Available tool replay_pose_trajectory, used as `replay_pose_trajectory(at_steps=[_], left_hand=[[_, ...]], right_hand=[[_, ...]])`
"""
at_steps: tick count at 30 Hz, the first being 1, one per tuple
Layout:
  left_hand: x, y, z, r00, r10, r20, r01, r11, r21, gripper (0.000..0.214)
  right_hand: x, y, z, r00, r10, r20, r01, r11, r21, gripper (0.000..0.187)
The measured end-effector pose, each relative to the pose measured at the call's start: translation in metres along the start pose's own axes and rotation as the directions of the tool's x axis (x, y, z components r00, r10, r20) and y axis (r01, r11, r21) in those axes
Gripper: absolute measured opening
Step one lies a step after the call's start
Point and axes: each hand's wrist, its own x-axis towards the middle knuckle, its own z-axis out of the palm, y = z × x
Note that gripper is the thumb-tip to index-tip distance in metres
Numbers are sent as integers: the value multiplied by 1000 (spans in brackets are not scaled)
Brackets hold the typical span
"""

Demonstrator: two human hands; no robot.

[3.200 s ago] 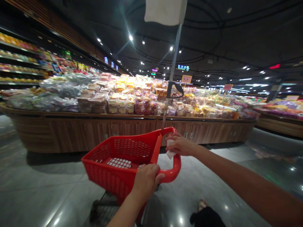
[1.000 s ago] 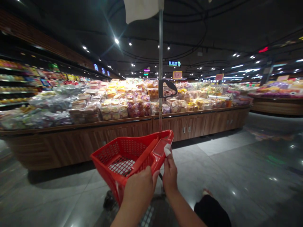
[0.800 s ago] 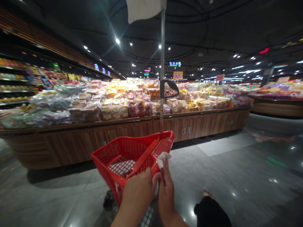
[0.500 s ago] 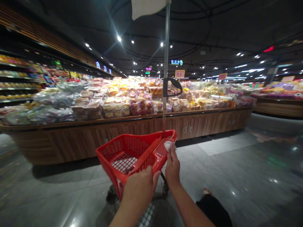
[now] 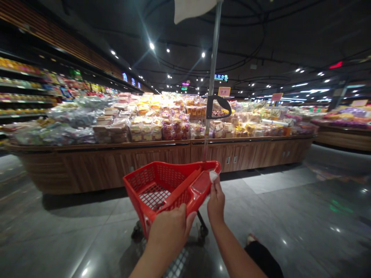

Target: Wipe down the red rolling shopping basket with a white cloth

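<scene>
1. The person's left hand (image 5: 169, 227) is closed over the near side of the red cart (image 5: 166, 173), thumb lying along the handle; most of its fingers are hidden by the back of the hand, so how tight the hold is cannot be told.
2. The right hand (image 5: 216, 199), just beyond and to the right of that grip, has its fingers drawn together on a crumpled white tissue (image 5: 213, 176), which touches the handle's right side; much of the tissue is covered by fingertips, and its full shape cannot be made out.
3. Between the two hands lies the handle's flat panel (image 5: 201, 181), any marking on it too faint to read.
4. The basket opens ahead and to the left of the left hand, which hides its near corner; a wheel (image 5: 203, 231) shows below the right hand.
5. Beyond the right hand rises a pole (image 5: 213, 65) with a dark bracket (image 5: 209, 108); the pale sheet (image 5: 194, 7) at its top is cut off by the frame.
6. Farther ahead of both grips, a wooden counter (image 5: 101, 166) bears heaped wrapped goods (image 5: 145, 127), their labels blurred.
7. Below and right of the right hand, dark clothing (image 5: 263, 258) is cut off at the bottom edge.
</scene>
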Motion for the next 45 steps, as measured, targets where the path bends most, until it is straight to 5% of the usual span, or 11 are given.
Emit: replay_pose_trajectory(at_steps=[8, 13, 16, 22, 25, 30, 32, 36, 41, 45], left_hand=[[-1, -3, 1, 1000, 22, -3, -22, 1000, -6, 45], [-1, -9, -2, 999, 28, 20, -27, 1000, -14, 47], [-2, -14, -5, 999, 27, 40, -26, 999, -37, 44], [-10, -5, -12, 998, -55, -9, 55, 998, -21, 33], [-9, 9, -12, 997, -71, -28, 72, 997, 15, 43], [-2, 17, -10, 988, -133, 76, 134, 991, -10, 33], [-1, 16, -9, 990, -129, 52, 130, 991, -24, 30], [-2, 12, -6, 993, -115, 28, 116, 992, -45, 31], [-2, 10, -4, 991, -129, 16, 130, 990, -52, 32], [-1, 10, -4, 992, -129, 8, 130, 990, -47, 32]], right_hand=[[-75, -5, 3, 994, -30, 101, 23, 997, 70, 49], [-15, 5, -7, 982, -179, 67, 182, 982, -49, 44], [30, 7, -23, 951, -260, 167, 288, 941, -176, 39], [47, -12, -59, 766, -346, 542, 539, 805, -248, 38], [50, -21, -58, 714, -318, 624, 572, 779, -258, 42], [74, -37, -35, 747, -132, 651, 518, 729, -447, 36], [75, -48, -28, 666, -123, 736, 552, 744, -376, 36], [71, -65, -21, 393, -186, 901, 643, 755, -125, 36], [91, -66, 2, 322, 35, 946, 698, 667, -262, 29], [93, -68, 30, 168, 96, 981, 727, 660, -189, 26]])
